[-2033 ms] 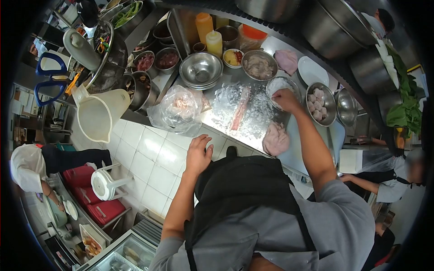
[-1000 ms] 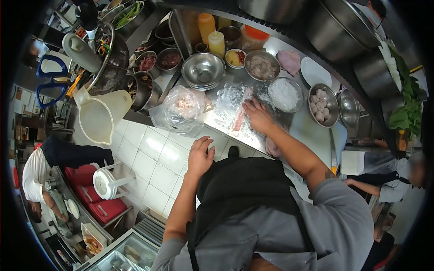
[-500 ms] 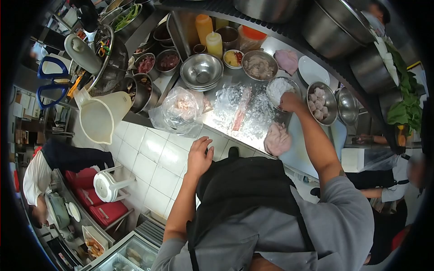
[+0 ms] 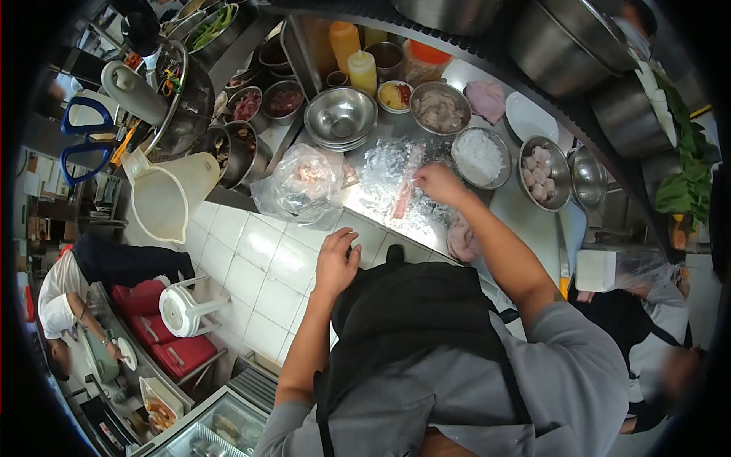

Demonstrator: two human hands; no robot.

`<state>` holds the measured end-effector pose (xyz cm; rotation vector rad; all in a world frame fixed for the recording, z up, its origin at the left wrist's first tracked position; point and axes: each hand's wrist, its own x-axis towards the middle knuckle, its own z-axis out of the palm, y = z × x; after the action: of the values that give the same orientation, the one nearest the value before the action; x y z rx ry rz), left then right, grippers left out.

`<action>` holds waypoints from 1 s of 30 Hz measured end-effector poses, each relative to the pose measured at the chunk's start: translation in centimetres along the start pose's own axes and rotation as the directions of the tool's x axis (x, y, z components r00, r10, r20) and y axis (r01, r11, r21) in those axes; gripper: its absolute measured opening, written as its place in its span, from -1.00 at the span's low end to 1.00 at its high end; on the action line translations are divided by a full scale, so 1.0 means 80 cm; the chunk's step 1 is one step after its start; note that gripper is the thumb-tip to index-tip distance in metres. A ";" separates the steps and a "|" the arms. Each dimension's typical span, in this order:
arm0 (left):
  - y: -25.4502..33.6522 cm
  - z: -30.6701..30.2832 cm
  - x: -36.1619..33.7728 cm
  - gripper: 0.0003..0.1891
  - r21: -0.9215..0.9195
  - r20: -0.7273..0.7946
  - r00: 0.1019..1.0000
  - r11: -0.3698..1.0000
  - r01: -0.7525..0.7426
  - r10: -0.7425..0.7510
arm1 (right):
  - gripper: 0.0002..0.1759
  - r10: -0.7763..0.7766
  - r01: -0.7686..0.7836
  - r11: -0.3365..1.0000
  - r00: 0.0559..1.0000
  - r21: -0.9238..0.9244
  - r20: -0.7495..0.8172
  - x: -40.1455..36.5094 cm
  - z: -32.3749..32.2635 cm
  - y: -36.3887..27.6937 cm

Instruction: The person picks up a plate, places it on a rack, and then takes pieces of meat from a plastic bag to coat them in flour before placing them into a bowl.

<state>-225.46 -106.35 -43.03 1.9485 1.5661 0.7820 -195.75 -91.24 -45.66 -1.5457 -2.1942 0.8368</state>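
- Surface: steel counter (image 4: 355,202), dusted w/ white powder (image 4: 378,169) L of the powder bowl (image 4: 478,158).
- Room: kitchen; tiled floor (image 4: 255,259) & stool (image 4: 179,308) down-L of powder bowl; co-worker (image 4: 647,327) well apart, down-R of it.
- Strip (image 4: 401,202): pale pink, lies flat on ctr., L of powder bowl.
- R hand (image 4: 440,184): nearly closed, fingertips pinched, at strip, just L of powder bowl; contents, if any, can't tell.
- L hand (image 4: 337,263): half open, fingers loosely bent, down-L of powder bowl, near ctr. edge; nothing seen held.
- Change vs. 0.5 s ago: R hand was in powder bowl, now out & at strip; strip approx. same pos.
- Adjacent, R of powder bowl: ball bowl (image 4: 537,179); below it, board (image 4: 512,204) w/ knife (image 4: 562,240).
- Above powder bowl: meat bowl (image 4: 439,108), plate (image 4: 531,116).
- Well L of powder bowl: bag (image 4: 301,186), bowl stack (image 4: 340,118).
- Obstructions: R forearm partly hides cloth (image 4: 460,238), below powder bowl; shelf (image 4: 487,55) overhangs ctr. above it.
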 end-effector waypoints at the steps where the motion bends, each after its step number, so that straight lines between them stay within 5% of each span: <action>1: -0.001 -0.001 0.000 -0.72 0.009 -0.002 1.000 1.000 -0.002 0.002 | -0.81 -0.053 0.050 0.997 0.997 -0.063 -0.047 -0.003 0.021 0.002; 4: -0.002 -0.003 0.002 -0.72 0.022 -0.009 1.000 1.000 -0.007 0.007 | -0.75 -0.274 0.264 0.929 0.962 -0.258 0.000 -0.010 0.052 0.016; 7: -0.002 -0.008 -0.002 -0.72 0.019 -0.029 0.999 1.000 0.023 -0.022 | -0.68 -0.268 0.216 0.947 0.939 -0.237 -0.216 -0.035 0.048 0.006; 10: -0.005 -0.007 -0.006 -0.73 0.013 -0.032 0.998 0.999 0.045 -0.045 | -0.58 -0.179 0.156 0.910 0.984 -0.384 -0.024 -0.059 0.048 -0.004; 16: -0.005 -0.004 -0.011 -0.73 0.006 0.003 0.999 0.999 0.032 -0.032 | -0.43 -0.201 0.186 0.883 0.980 -0.431 0.012 -0.073 0.072 -0.011; 22: -0.004 -0.009 0.008 -0.73 0.022 -0.022 1.000 1.000 -0.010 0.010 | -0.67 -0.213 0.134 0.921 0.959 -0.366 -0.184 -0.065 -0.014 -0.012; 25: -0.004 -0.009 0.009 -0.73 0.018 -0.026 1.000 1.000 0.002 -0.001 | -0.84 0.005 -0.126 0.927 0.945 -0.352 -0.326 -0.059 -0.076 0.037; 27: -0.007 -0.006 0.008 -0.73 0.012 -0.016 1.000 1.000 0.008 -0.008 | -0.80 0.253 -0.285 0.841 0.959 -0.460 -0.131 -0.052 -0.095 0.076; 29: -0.008 -0.004 0.008 -0.73 0.011 -0.001 1.000 1.000 -0.015 0.015 | -0.77 0.476 -0.380 0.784 0.876 -0.491 0.081 -0.043 -0.103 0.096; 30: -0.007 -0.003 0.009 -0.73 0.008 0.007 1.000 1.000 -0.026 0.025 | -0.75 0.482 -0.397 0.801 0.871 -0.448 0.089 -0.041 -0.101 0.105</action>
<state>-225.91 -105.55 -43.15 1.9787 1.5459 0.7798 -183.76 -90.05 -44.46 -2.3497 -2.2891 0.6936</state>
